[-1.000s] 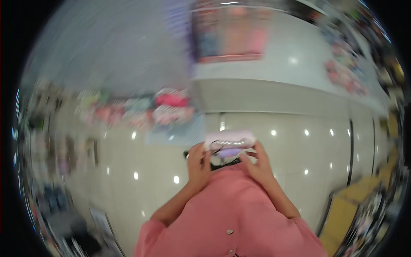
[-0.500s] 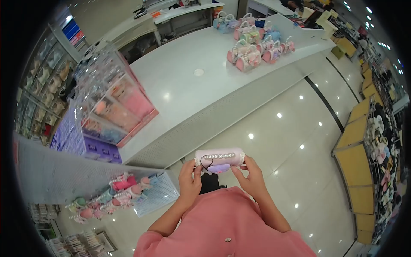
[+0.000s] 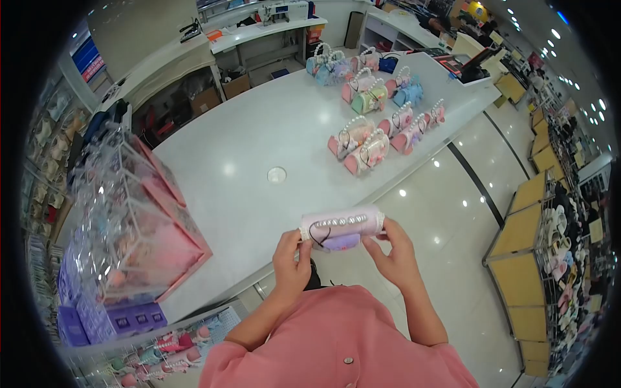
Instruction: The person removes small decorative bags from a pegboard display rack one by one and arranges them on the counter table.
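Between my hands is a small pale pink cylindrical handbag (image 3: 352,224), with a strand of pearl beads along its side, a thin dark cord loop and a purple decoration below. My left hand (image 3: 291,260) grips its left end, fingers and thumb closed on the white trim. At the opposite end my right hand (image 3: 392,253) holds the bag the same way. The bag is held level in front of my body, over the counter's near edge. Similar small handbags with pearl handles (image 3: 367,153) stand grouped on the white counter (image 3: 226,187).
Clear display boxes with pink edges (image 3: 162,239) stand at the counter's left end, beside purple boxes (image 3: 132,321). More small bags (image 3: 171,355) hang on a rack below. A sewing machine (image 3: 284,13) is at the back. Shelves of shoes (image 3: 556,258) line the right.
My view has shifted toward the counter, so its top and the grouped bags sit lower in the picture. Both hands still hold the handbag, which is now nearer the counter's edge.
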`<action>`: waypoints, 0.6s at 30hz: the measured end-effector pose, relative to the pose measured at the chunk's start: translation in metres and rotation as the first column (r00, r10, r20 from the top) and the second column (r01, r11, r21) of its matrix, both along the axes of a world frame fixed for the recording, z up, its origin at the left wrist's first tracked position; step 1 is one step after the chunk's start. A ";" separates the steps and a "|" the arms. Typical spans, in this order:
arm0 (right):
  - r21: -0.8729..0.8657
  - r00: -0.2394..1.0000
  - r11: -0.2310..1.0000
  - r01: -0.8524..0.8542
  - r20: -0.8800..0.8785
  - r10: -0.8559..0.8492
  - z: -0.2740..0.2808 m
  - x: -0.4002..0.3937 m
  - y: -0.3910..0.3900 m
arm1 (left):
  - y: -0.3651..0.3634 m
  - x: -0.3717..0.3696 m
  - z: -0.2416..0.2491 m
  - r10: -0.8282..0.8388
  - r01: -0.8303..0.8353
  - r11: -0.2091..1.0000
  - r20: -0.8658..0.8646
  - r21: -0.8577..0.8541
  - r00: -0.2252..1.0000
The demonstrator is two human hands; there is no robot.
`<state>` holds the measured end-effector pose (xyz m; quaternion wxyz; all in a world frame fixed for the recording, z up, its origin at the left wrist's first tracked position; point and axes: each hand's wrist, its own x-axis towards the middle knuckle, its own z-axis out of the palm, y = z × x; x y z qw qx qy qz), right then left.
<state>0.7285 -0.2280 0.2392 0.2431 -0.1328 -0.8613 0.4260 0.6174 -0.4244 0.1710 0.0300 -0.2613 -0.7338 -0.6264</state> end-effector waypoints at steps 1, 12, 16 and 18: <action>0.018 1.000 1.000 -0.012 -0.012 0.012 0.006 -0.019 0.013 | 0.011 -0.018 0.006 -0.004 0.004 1.000 0.002 0.008 1.000; -0.092 0.960 0.959 -0.269 0.051 0.274 0.046 -0.213 0.153 | 0.123 -0.167 0.026 0.149 -0.148 0.983 0.007 0.112 0.989; -0.291 0.895 0.856 -0.426 0.003 0.446 0.007 -0.309 0.223 | 0.174 -0.224 0.008 0.253 -0.250 0.965 -0.023 0.074 0.967; -0.341 0.892 0.857 -0.386 0.100 0.442 -0.001 -0.340 0.245 | 0.197 -0.251 -0.008 0.288 -0.288 0.957 -0.019 0.032 0.957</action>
